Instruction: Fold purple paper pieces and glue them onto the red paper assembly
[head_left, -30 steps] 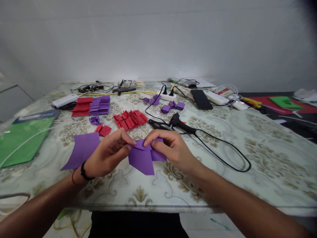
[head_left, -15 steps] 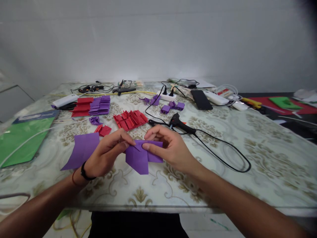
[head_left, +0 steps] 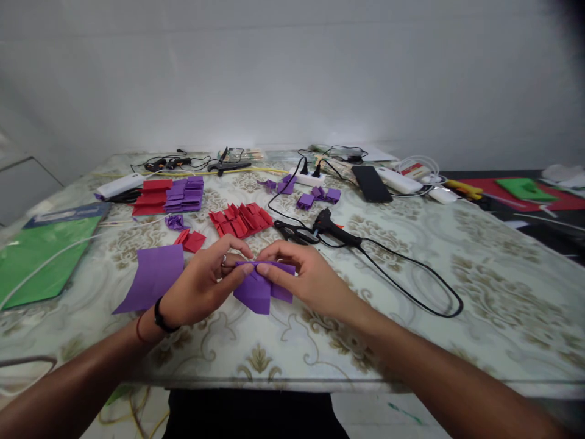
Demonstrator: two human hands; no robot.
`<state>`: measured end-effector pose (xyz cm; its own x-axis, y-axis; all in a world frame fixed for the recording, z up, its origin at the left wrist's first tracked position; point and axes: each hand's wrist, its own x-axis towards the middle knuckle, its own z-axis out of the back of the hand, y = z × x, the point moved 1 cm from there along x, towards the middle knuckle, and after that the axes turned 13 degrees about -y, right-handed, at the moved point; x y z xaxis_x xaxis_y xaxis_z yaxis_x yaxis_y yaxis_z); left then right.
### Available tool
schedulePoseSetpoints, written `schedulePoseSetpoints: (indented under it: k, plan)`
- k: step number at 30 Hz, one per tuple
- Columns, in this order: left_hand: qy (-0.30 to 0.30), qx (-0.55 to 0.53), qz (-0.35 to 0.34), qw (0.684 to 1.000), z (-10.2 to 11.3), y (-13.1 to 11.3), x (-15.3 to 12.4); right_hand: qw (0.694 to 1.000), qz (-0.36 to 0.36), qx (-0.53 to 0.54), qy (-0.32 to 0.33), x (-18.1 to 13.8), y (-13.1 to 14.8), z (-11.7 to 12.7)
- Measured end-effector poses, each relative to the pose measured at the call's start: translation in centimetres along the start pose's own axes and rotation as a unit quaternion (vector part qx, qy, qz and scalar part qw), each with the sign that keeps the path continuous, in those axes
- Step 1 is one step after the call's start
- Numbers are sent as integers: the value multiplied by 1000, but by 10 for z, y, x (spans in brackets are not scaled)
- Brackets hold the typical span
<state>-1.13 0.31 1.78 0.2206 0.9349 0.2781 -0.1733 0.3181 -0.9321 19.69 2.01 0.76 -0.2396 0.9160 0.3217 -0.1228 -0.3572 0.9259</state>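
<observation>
A partly folded piece of purple paper (head_left: 256, 294) is held just above the patterned tablecloth, pinched along its upper edge by both hands. My left hand (head_left: 205, 277) grips its left top corner, thumb in front and fingers behind. Close beside it, my right hand (head_left: 304, 274) pinches the same edge, its thumb pressing the front face. The fingers behind the paper are partly hidden. Left of my left hand lies a flat purple sheet (head_left: 153, 277). Red folded paper pieces (head_left: 240, 221) sit in a row beyond my hands, with a small red folded piece (head_left: 192, 240) nearer.
A black glue gun (head_left: 338, 228) with a looping cord lies right of centre, beside black-handled scissors (head_left: 296, 233). A phone (head_left: 372, 184) and a power strip (head_left: 311, 177) are farther back. Purple folded pieces (head_left: 184, 195) stand at back left, near a green paper pack (head_left: 48, 259).
My right hand has moved left, closer to my left hand. The purple paper's top edge is now bent over between the thumbs and fingers.
</observation>
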Motion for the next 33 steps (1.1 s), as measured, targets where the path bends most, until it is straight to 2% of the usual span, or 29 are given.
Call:
schedulePoseSetpoints:
  k: [11, 16, 19, 24, 26, 28, 31, 33]
  plan:
    - [27, 33, 38, 998, 4, 1, 2, 998, 34, -56, 18, 0, 2, -2]
    - [29, 77, 16, 996, 8, -1, 3, 998, 8, -38, 55, 2, 2, 1]
    - [27, 68, 23, 997, 10, -1, 4, 997, -12, -16, 69, 5, 1, 6]
    - [22, 51, 31, 998, 9, 0, 6, 998, -7, -12, 66, 8, -1, 9]
    - [0, 40, 41, 998, 8, 2, 8, 999, 19, -21, 35, 8, -1, 8]
    - [-43, 37, 43, 997, 9, 4, 11, 997, 76, -28, -14, 6, 0, 8]
    - [-114, 10, 46, 992, 12, 7, 15, 979, 174, -67, -77, 3, 2, 10]
    - [-148, -23, 45, 988, 14, 9, 17, 966, 215, -96, -103, 2, 3, 12]
